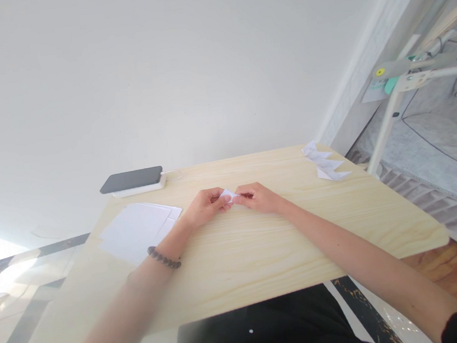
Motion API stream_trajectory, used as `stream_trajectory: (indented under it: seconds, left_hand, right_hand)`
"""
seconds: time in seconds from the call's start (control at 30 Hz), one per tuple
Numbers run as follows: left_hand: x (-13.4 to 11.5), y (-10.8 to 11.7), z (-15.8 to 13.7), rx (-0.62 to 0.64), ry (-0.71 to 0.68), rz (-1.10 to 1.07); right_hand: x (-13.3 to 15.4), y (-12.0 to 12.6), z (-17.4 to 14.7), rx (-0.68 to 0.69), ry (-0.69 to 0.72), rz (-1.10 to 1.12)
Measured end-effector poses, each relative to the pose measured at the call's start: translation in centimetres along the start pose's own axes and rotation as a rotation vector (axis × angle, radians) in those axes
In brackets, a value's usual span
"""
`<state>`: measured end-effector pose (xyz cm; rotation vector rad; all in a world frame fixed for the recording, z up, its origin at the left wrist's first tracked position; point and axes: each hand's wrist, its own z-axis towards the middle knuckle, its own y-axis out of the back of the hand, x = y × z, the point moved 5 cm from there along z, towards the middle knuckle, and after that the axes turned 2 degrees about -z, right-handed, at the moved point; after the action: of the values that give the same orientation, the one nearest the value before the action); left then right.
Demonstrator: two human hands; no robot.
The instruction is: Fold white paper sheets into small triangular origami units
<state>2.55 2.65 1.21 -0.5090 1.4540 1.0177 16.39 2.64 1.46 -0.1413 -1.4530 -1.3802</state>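
Observation:
A small folded piece of white paper (228, 194) is pinched between my two hands, just above the middle of the table. My left hand (206, 207) has its thumb and fingers closed on the paper's left side; a dark beaded bracelet (164, 257) circles that wrist. My right hand (258, 197) grips the right end with thumb and forefinger. Part of the paper is hidden behind the fingers. Toward the back right corner lie several pointed, folded white paper pieces (323, 160). Left of my left hand rests a stack of white paper sheets (138, 228).
A dark phone (132, 179) lies on a white block at the back left, with a white cable plugged in. The light wooden table (239, 264) meets a white wall (201, 75) behind. White metal frame bars (388, 128) stand beyond its right edge.

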Motion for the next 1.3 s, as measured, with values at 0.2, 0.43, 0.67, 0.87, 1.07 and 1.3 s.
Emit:
stream_trajectory:
  seconds: [0.2, 0.43, 0.67, 0.87, 1.07, 1.3]
  left_hand:
    - [0.17, -0.06, 0.08, 0.019, 0.013, -0.077]
    - [0.09, -0.12, 0.17, -0.070, 0.063, -0.062]
    - [0.43, 0.52, 0.14, -0.030, 0.023, -0.008]
    - [0.42, 0.55, 0.16, -0.058, 0.014, -0.030]
    - [0.75, 0.64, 0.18, -0.156, 0.065, -0.036]
    - [0.67, 0.70, 0.16, -0.168, 0.124, -0.028]
  right_hand:
    - [-0.06, -0.02, -0.16, 0.031, -0.046, 0.021]
    - [-0.07, 0.05, -0.27, 0.052, -0.080, 0.023]
    - [0.12, 0.04, -0.33, 0.105, -0.072, 0.012]
    - [-0.11, 0.15, -0.36, 0.052, -0.111, 0.000]
    - [-0.21, 0.34, -0.13, -0.021, -0.081, -0.039]
    - [-0.41, 0.43, 0.21, -0.115, -0.043, -0.122]
